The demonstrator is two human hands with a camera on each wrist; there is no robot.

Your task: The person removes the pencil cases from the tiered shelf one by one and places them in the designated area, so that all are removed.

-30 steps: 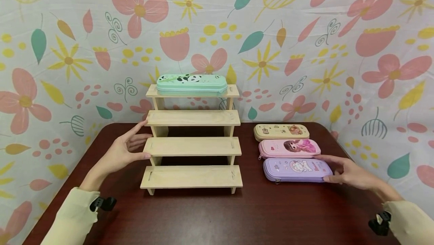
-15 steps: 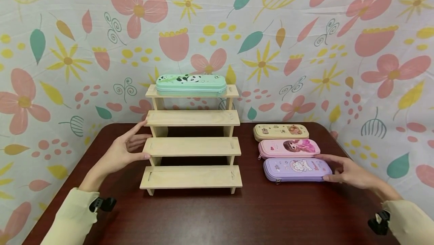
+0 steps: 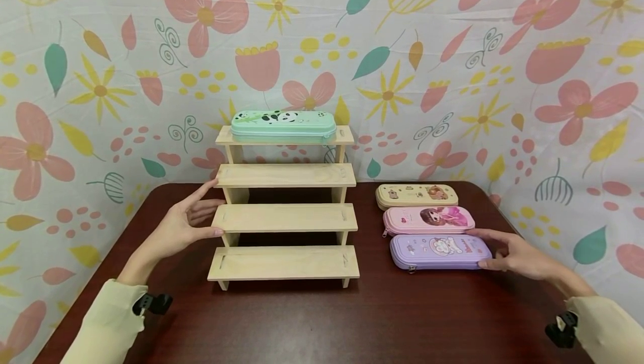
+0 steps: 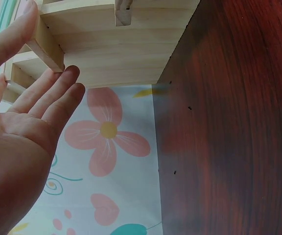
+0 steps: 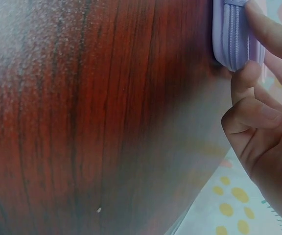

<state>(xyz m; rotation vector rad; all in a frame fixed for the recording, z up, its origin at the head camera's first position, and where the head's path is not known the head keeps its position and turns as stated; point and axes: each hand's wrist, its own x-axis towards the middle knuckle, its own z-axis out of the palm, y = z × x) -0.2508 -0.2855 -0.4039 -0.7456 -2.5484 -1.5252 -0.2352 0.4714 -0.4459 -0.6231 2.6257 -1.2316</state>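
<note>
In the head view a wooden tiered rack (image 3: 284, 218) stands on the table. Across its top step lies a mint-green pencil case (image 3: 283, 124) with a panda print. My left hand (image 3: 181, 221) touches the rack's left side, fingers and thumb fairly straight; the left wrist view has the thumb (image 4: 13, 36) and fingers against the board ends. At the right, my right hand (image 3: 518, 255) pinches the right end of a purple pencil case (image 3: 443, 252), which lies on the table. The right wrist view gives its zippered end (image 5: 235, 36) between thumb and fingers.
Behind the purple case lie a pink pencil case (image 3: 429, 220) with a doll print and a cream pencil case (image 3: 417, 195). The three lie close together to the right of the rack. A flower-printed cloth (image 3: 322, 34) hangs behind the dark brown table (image 3: 302, 325).
</note>
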